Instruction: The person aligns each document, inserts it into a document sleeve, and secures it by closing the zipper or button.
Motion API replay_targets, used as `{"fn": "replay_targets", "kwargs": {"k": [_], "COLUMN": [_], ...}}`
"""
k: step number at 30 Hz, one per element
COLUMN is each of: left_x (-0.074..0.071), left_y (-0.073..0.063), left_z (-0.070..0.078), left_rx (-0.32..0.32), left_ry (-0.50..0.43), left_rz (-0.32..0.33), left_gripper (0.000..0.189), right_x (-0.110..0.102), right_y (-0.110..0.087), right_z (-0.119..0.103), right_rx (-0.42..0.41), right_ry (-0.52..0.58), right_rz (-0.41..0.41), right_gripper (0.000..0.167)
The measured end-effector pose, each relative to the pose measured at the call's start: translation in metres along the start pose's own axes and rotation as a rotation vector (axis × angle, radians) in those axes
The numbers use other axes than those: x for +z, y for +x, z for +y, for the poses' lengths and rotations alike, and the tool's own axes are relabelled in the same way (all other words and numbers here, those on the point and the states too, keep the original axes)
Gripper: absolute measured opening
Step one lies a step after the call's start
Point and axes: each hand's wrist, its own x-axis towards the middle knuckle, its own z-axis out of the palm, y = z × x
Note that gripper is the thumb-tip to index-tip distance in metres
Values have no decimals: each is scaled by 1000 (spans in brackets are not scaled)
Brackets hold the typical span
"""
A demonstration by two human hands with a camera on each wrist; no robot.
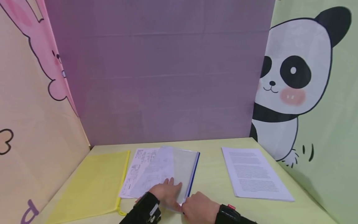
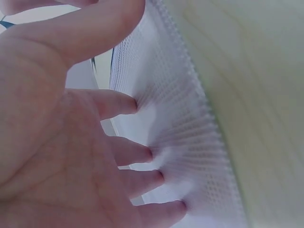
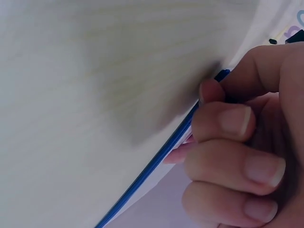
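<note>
A clear plastic folder (image 1: 185, 161) with a blue strip (image 1: 194, 171) along its right edge lies partly over printed sheets (image 1: 143, 160). My left hand (image 1: 167, 192) rests on the folder's lower part, fingers spread. The left wrist view shows its fingertips pressing a mesh-textured sheet (image 2: 175, 104). At the strip's near end, my right hand (image 1: 199, 207) has its fingers curled. Seen from the right wrist, the thumb and index finger pinch the blue strip (image 3: 147, 171) near its end. Whatever lies within that pinch is hidden by the fingers.
To the left lies a yellow translucent pouch (image 1: 89, 183) with a darker yellow edge. A stack of printed paper (image 1: 255, 174) is on the table's right side. A purple panel (image 1: 167, 77) stands behind the pale table (image 1: 215, 174), with patterned walls at both sides.
</note>
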Motion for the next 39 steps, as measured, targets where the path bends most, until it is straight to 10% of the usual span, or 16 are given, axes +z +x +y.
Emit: {"fn": "replay_targets", "kwargs": {"k": [39], "left_x": [-3], "left_y": [3], "left_z": [3], "left_rx": [-16], "left_ry": [13], "left_rz": [0], "left_gripper": [88], "right_x": [4], "right_y": [9], "right_z": [21], "right_rx": [98], "right_ry": [51], "right_rz": [11], "right_gripper": [27]}}
